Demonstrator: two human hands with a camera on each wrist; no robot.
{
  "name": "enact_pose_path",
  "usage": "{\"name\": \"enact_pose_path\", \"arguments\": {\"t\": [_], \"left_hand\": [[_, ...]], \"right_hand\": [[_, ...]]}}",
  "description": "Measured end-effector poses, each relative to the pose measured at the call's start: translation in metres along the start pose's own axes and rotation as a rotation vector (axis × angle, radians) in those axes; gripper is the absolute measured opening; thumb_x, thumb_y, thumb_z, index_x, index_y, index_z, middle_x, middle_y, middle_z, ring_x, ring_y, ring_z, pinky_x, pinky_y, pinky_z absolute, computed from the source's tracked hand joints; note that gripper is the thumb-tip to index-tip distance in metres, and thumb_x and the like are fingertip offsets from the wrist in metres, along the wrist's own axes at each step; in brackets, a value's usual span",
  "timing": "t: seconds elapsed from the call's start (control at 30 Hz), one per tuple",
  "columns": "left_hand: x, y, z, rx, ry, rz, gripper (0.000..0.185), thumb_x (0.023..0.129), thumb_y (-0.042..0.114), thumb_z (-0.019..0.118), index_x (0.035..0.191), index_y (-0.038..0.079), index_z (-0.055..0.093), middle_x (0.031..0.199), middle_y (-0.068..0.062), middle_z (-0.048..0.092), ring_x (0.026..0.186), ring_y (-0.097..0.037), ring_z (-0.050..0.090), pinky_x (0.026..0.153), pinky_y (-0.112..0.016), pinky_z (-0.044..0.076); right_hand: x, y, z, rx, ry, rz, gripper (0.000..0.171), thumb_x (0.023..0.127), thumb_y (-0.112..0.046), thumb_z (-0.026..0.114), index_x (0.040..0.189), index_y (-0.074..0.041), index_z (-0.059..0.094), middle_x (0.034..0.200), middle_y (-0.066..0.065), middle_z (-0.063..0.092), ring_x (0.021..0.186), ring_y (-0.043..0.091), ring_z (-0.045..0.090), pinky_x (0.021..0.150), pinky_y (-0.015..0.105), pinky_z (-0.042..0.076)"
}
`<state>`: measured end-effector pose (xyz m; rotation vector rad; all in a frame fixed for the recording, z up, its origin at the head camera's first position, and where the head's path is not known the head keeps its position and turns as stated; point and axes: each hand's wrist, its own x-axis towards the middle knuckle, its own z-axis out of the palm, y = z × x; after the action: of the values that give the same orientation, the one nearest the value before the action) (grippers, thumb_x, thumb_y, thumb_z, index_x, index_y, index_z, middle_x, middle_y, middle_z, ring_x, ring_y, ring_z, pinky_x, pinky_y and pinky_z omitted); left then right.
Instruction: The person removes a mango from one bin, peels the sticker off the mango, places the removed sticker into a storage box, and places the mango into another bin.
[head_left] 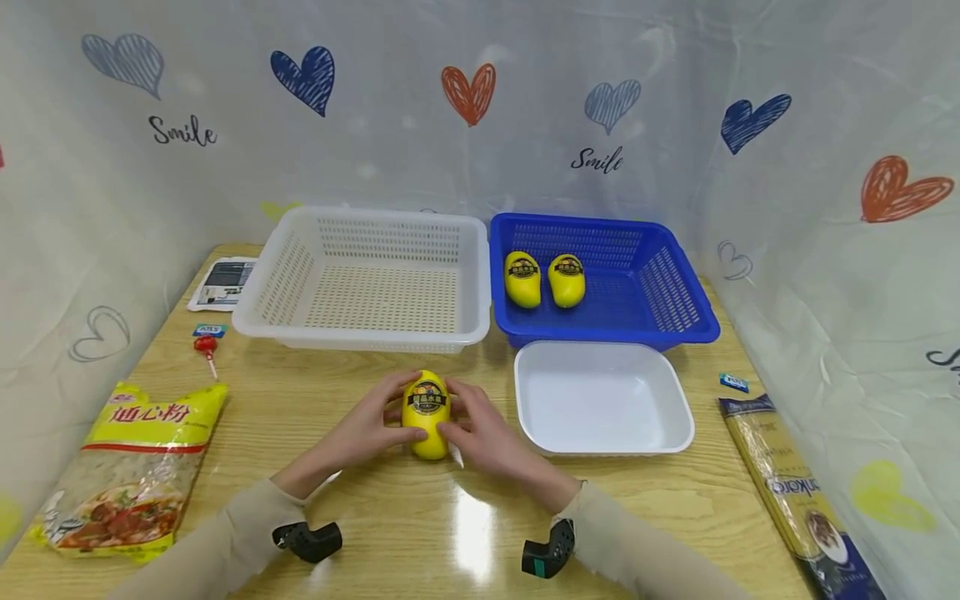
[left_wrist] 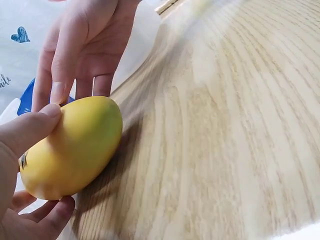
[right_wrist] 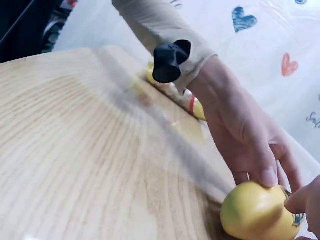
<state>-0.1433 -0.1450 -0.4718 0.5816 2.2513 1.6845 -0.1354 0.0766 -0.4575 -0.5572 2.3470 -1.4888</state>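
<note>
Although rounded and probably inclined to roll, appears well steadied. Observed one yellow mango (head_left: 428, 440) near the middle of the table (head_left: 390, 525), gripped from the left by the left hand (head_left: 373, 422) and from the right by the right hand (head_left: 483, 431), presumably for balance (cannot tell whether touching the surface beneath). Found label (head_left: 428, 398) facing up and uncovered, owing to the sideways hold. Noted two similar mangoes (head_left: 522, 292) at the left end of the far-right blue basket (head_left: 622, 333), likely contained by raised sides. Recorded white tray (head_left: 603, 408) just on the near side.
</note>
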Motion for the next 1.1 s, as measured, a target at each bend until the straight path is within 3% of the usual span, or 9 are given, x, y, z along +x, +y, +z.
{"name": "enact_pose_path", "arguments": {"t": [0.23, 0.47, 0.67, 0.8, 0.93, 1.1], "left_hand": [[0.001, 0.000, 0.000, -0.029, -0.005, 0.002, 0.078, 0.085, 0.008, 0.077, 0.148, 0.002, 0.030, 0.151, -0.023, 0.029, 0.130, -0.048, 0.041, 0.095, -0.042, 0.050], [0.003, 0.001, 0.002, -0.099, -0.015, -0.008, 0.080, 0.085, 0.003, 0.076, 0.147, -0.001, 0.026, 0.151, -0.026, 0.026, 0.132, -0.049, 0.039, 0.092, -0.036, 0.052], [0.002, 0.001, 0.003, -0.060, -0.020, 0.032, 0.081, 0.084, 0.003, 0.076, 0.147, -0.001, 0.025, 0.151, -0.025, 0.024, 0.134, -0.049, 0.034, 0.097, -0.038, 0.048], [0.003, 0.000, 0.003, -0.036, -0.011, 0.019, 0.082, 0.082, 0.003, 0.078, 0.146, -0.001, 0.026, 0.148, -0.024, 0.028, 0.131, -0.048, 0.039, 0.096, -0.037, 0.049], [0.004, 0.002, 0.004, -0.025, 0.001, 0.010, 0.081, 0.081, 0.001, 0.078, 0.144, -0.001, 0.028, 0.145, -0.025, 0.032, 0.126, -0.046, 0.046, 0.092, -0.034, 0.052], [0.006, 0.006, 0.008, 0.027, 0.005, 0.046, 0.078, 0.081, 0.001, 0.078, 0.143, -0.005, 0.031, 0.141, -0.027, 0.032, 0.123, -0.045, 0.048, 0.089, -0.034, 0.053]], "right_hand": [[0.011, -0.009, -0.001, -0.103, 0.089, -0.026, 0.046, 0.098, -0.014, 0.059, 0.140, 0.000, 0.048, 0.131, 0.016, 0.048, 0.111, 0.026, 0.058, 0.087, 0.030, 0.053], [0.016, -0.009, -0.001, -0.150, 0.117, -0.059, 0.037, 0.096, -0.010, 0.062, 0.132, -0.004, 0.056, 0.123, 0.010, 0.052, 0.107, 0.021, 0.057, 0.085, 0.025, 0.052], [0.022, -0.010, -0.002, -0.189, 0.153, -0.111, 0.018, 0.095, -0.006, 0.062, 0.111, -0.008, 0.067, 0.108, 0.004, 0.059, 0.100, 0.016, 0.057, 0.081, 0.023, 0.052], [0.024, -0.013, -0.003, -0.253, 0.167, -0.149, 0.013, 0.095, -0.004, 0.061, 0.101, -0.010, 0.072, 0.099, 0.001, 0.060, 0.092, 0.013, 0.058, 0.078, 0.023, 0.050], [0.023, -0.021, -0.004, -0.307, 0.157, -0.187, 0.015, 0.097, -0.005, 0.059, 0.098, -0.010, 0.073, 0.099, 0.002, 0.059, 0.090, 0.013, 0.057, 0.077, 0.022, 0.050], [0.019, -0.031, -0.008, -0.331, 0.154, -0.249, 0.016, 0.097, -0.004, 0.058, 0.099, -0.008, 0.074, 0.103, 0.004, 0.061, 0.094, 0.015, 0.057, 0.080, 0.024, 0.050]]}}
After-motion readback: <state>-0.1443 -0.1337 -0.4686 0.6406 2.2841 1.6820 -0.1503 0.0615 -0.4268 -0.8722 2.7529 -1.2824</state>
